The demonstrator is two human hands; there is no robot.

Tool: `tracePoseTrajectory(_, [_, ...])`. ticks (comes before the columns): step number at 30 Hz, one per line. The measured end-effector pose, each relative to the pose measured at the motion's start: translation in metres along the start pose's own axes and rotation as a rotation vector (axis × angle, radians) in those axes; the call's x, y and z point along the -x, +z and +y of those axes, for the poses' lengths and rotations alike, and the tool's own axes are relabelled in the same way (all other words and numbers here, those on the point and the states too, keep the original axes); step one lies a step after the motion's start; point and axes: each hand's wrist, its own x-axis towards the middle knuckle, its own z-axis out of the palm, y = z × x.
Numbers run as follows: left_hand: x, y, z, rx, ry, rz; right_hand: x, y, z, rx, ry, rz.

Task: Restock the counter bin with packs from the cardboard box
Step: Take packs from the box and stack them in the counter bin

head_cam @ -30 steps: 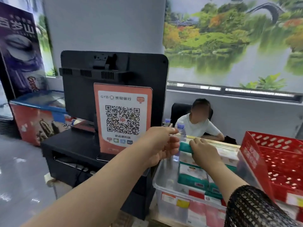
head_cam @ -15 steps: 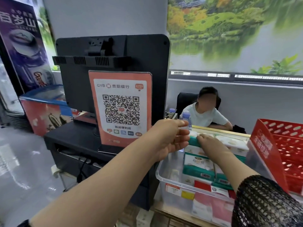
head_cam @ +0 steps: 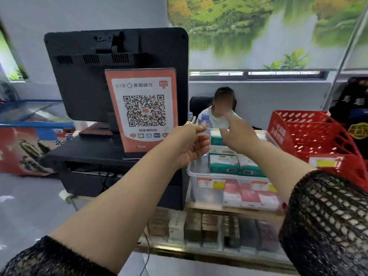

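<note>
Your right hand (head_cam: 238,137) holds nothing. Its fingers are relaxed and the forefinger is lifted as it hovers just above the green-and-white film-wrapped packs (head_cam: 223,163) stacked in the clear plastic counter bin (head_cam: 199,173). Your left hand (head_cam: 191,145) hangs at the bin's left rim, fingers curled and thumb meeting forefinger. It cannot be told whether that pinch holds anything.

The packs fill the bin's upper layer, with pink-and-white packs (head_cam: 249,196) showing through its front wall below. The cardboard box is out of view.

The packs look light and squashy, and the film is likely slick. Take each one across its width, thumb on one long face and fingers on the other, not by a corner of the wrap. Rough handling would probably only dent them.

Both forearms reach straight forward, bare below the black mesh sleeves (head_cam: 326,226), out over the glass-topped display counter (head_cam: 199,253).

A red perforated plastic basket (head_cam: 318,140) stands just beside the bin on the right. On the left, an orange QR-code placard (head_cam: 143,108) fronts the back of a black monitor (head_cam: 83,80). A clear water bottle (head_cam: 204,119) stands behind the bin, and a seated person (head_cam: 217,118) is beyond it.
</note>
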Motion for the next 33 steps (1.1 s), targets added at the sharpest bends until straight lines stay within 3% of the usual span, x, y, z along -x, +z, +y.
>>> tracePoseTrajectory(9, [0.053, -0.015, -0.026, -0.002, -0.044, -0.02, 0.093, -0.04, -0.062, -0.3, 0.265, 0.132])
tracePoseTrajectory(14, [0.082, -0.032, -0.045, -0.03, 0.004, 0.048, 0.136, -0.056, -0.093, -0.499, 0.416, 0.115])
tracePoseTrajectory(18, [0.107, -0.043, -0.074, -0.079, 0.023, 0.112, 0.167, -0.046, -0.098, -0.61, 0.434, 0.084])
tracePoseTrajectory(22, [0.128, -0.048, -0.131, -0.16, 0.012, 0.152, 0.218, -0.019, -0.094, -0.717, 0.444, 0.114])
tracePoseTrajectory(26, [0.136, -0.064, -0.231, -0.33, -0.115, 0.193, 0.29, 0.039, -0.071, -0.72, 0.474, -0.006])
tracePoseTrajectory(33, [0.094, -0.119, -0.399, -0.387, -0.306, 0.256, 0.377, 0.176, -0.015, -0.762, 0.609, -0.194])
